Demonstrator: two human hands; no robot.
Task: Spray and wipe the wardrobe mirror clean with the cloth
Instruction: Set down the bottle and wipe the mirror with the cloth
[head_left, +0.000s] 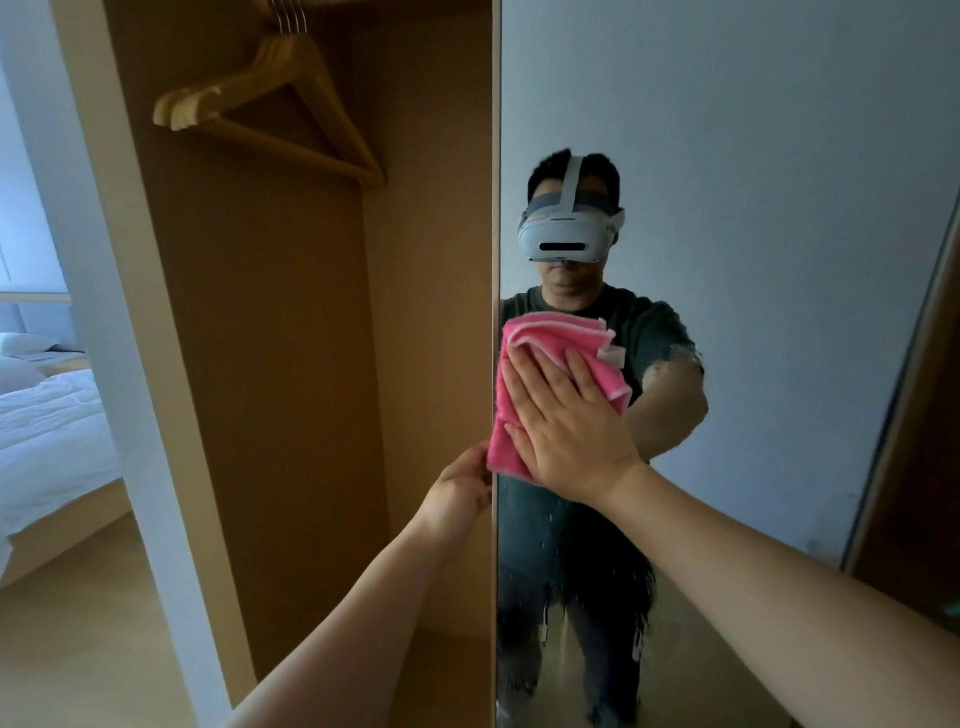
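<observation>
Hands first: right hand (563, 426) is spread flat, fingers straight and a bit apart, palm pressing the pink cloth (550, 338) onto the mirror (779, 208). So it's pushing, not gripping. The cloth is folded and sits right by the mirror's left edge, with its top sticking out above the fingertips. Left hand (460, 488) is just below the cloth's bottom corner, fingers curled round that same edge of the mirror, holding on. Small droplets (545, 545) dot the glass lower down. Next to the mirror the open wardrobe compartment (291, 364) has a bunch of wooden hangers (275, 104) hanging up top. A bed (47, 426) with white sheets shows at far left.
</observation>
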